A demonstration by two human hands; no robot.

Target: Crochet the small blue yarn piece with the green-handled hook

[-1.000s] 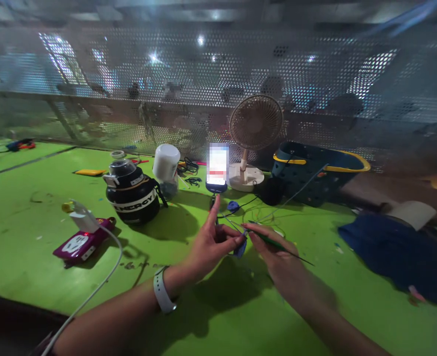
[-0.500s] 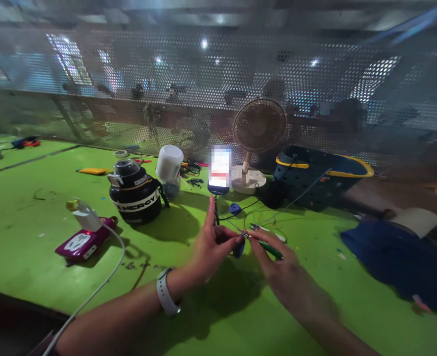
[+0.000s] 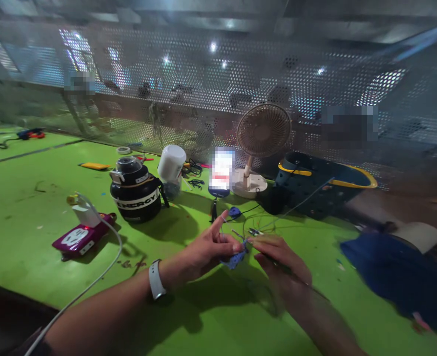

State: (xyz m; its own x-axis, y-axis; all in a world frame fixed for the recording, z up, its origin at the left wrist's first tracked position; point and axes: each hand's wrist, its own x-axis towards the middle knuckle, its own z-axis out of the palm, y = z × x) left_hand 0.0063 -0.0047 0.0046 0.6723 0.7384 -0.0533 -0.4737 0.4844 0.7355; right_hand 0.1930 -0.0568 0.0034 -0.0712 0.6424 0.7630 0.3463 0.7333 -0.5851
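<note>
My left hand pinches a small piece of blue-purple crochet work between thumb and fingers, its index finger raised with yarn over it. In my right hand is a crochet hook with a dark green handle, its metal tip pointing left above the work. A thin strand of yarn runs near the hook. Beyond the fingers lies another small blue-purple crocheted piece. Close behind my right hand is a small tool with a metal tip, partly hidden.
A lit phone stands ahead, beside a fan. Rightward are a dark basket with yellow handles and dark blue cloth. On the left stand a black bottle, a white container and a purple power strip with a cable.
The right hand has turned and moved slightly right and down, and the hook now lies differently. The left index finger has bent more to the right, and more of the crochet work shows.
</note>
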